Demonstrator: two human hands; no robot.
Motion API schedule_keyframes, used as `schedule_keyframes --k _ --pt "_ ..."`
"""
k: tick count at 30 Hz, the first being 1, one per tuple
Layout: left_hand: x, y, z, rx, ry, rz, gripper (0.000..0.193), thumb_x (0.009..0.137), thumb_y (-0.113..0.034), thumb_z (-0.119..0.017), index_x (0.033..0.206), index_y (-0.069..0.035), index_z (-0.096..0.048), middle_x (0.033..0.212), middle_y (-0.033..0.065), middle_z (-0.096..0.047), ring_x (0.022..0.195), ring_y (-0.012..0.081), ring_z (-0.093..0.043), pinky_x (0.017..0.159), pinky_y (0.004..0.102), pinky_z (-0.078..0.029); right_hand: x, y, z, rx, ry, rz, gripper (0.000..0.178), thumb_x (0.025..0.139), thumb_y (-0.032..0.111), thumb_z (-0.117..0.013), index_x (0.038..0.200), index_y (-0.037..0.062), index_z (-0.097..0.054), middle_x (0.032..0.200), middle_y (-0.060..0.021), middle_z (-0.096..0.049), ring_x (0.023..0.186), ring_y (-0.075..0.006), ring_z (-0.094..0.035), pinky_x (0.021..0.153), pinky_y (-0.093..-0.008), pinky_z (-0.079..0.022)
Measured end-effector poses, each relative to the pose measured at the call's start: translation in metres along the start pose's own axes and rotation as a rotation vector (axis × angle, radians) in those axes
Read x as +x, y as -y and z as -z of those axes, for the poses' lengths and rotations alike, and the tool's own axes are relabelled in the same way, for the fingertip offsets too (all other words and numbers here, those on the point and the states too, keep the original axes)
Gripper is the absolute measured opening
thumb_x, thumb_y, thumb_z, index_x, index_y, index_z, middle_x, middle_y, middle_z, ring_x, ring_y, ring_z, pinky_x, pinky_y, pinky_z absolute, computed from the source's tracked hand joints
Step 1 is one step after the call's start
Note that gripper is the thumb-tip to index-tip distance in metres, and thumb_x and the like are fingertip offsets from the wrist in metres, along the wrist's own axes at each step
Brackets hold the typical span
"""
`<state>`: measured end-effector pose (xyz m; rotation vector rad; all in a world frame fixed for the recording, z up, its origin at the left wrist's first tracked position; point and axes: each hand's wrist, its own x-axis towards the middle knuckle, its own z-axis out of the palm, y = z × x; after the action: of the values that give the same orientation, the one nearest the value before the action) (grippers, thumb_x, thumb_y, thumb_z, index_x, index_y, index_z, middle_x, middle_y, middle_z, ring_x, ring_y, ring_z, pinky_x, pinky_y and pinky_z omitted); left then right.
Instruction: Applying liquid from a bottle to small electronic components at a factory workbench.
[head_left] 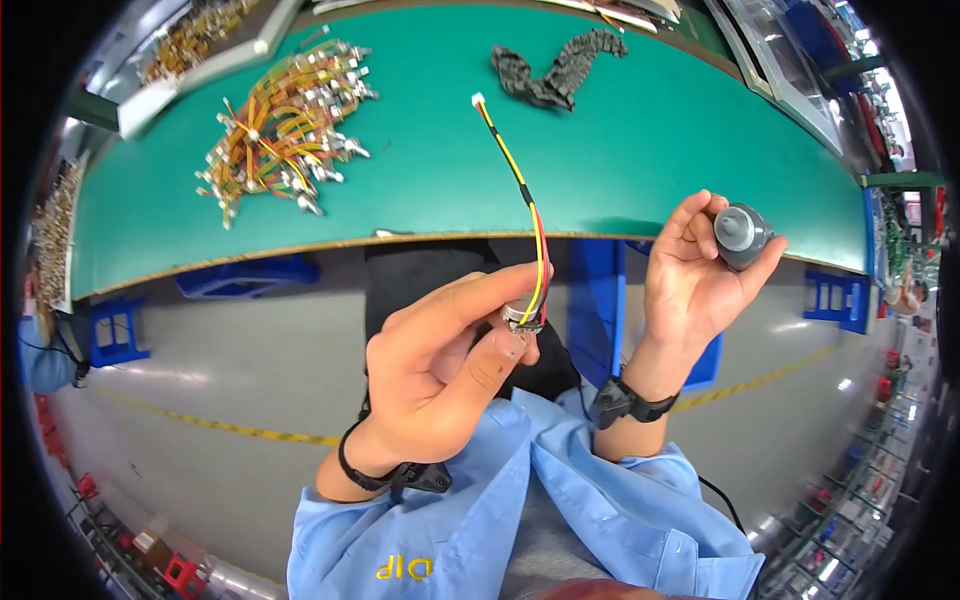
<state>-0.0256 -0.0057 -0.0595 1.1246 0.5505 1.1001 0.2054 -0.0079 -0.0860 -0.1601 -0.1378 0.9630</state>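
My left hand (435, 365) pinches a small round metal part (520, 318) between thumb and fingers, in front of the table's near edge. From that part a cable of yellow, red and black wires (511, 158) rises away from me, bound with black tape and ending in a white connector. To the right, my right hand (695, 285) has its fingers and thumb around a dark grey, bottle-like object (742, 238). Its lighter grey round end, with a small knob, faces up; the exact kind is unclear. The two held things are well apart.
A heap of similar wired metal parts (290, 125) lies on the left of the green table (420, 190). A crumpled black strip (555, 75) rests at the back. Blue plastic stools (120, 330) stand under the table. Trays (200, 60) line the back left.
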Motion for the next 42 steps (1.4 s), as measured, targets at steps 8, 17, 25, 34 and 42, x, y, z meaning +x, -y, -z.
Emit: schedule_keyframes --k 8,17,25,34,42 --pt "0.11 -0.066 0.035 0.999 0.165 -0.142 0.026 0.084 0.001 -0.062 0.11 0.003 -0.06 0.087 0.0122 -0.067 0.077 0.0184 -0.065 0.073 0.0293 -0.051 0.05 0.033 0.009 -0.279 -0.192 0.206 0.046 0.092 0.04 -0.059 0.101 -0.0049 -0.052 0.088 -0.019 -0.06 0.057 -0.0165 -0.044 0.095 -0.0381 -0.05" --pt "0.278 -0.067 0.106 1.29 0.258 -0.237 0.023 0.088 -0.009 -0.061 0.108 0.002 -0.063 0.092 0.0126 -0.07 0.085 0.0179 -0.068 0.078 0.0292 -0.052 0.083 0.022 0.035 -0.065 -0.231 0.015 0.048 0.092 0.042 -0.059 0.097 -0.0053 -0.053 0.091 -0.0187 -0.059 0.057 -0.0169 -0.044 0.093 -0.0363 -0.05" --pt "0.357 -0.017 0.154 1.599 0.206 -0.43 0.023 0.088 -0.014 -0.06 0.108 -0.005 -0.066 0.095 0.0125 -0.066 0.089 0.027 -0.065 0.078 0.0344 -0.051 0.084 0.021 0.037 -0.056 -0.204 -0.008 0.051 0.091 0.044 -0.061 0.096 -0.0064 -0.052 0.087 -0.015 -0.055 0.056 -0.0163 -0.044 0.09 -0.0336 -0.05" --pt "0.357 -0.002 0.171 1.695 0.13 -0.558 0.022 0.086 -0.015 -0.061 0.105 -0.006 -0.067 0.091 0.012 -0.062 0.088 0.0278 -0.061 0.077 0.0359 -0.048 0.084 0.022 0.042 -0.032 -0.155 -0.017 0.051 0.091 0.043 -0.061 0.097 -0.0067 -0.051 0.086 -0.0146 -0.053 0.053 -0.015 -0.041 0.092 -0.0339 -0.049" --pt "0.302 -0.031 0.137 0.897 0.022 -0.283 0.028 0.085 -0.011 -0.061 0.112 -0.003 -0.064 0.09 0.0048 -0.061 0.085 0.0184 -0.061 0.082 0.0322 -0.048 0.081 0.018 0.039 -0.037 -0.136 0.005 0.049 0.091 0.041 -0.061 0.097 -0.007 -0.05 0.087 -0.0168 -0.054 0.052 -0.0145 -0.039 0.092 -0.0352 -0.049"
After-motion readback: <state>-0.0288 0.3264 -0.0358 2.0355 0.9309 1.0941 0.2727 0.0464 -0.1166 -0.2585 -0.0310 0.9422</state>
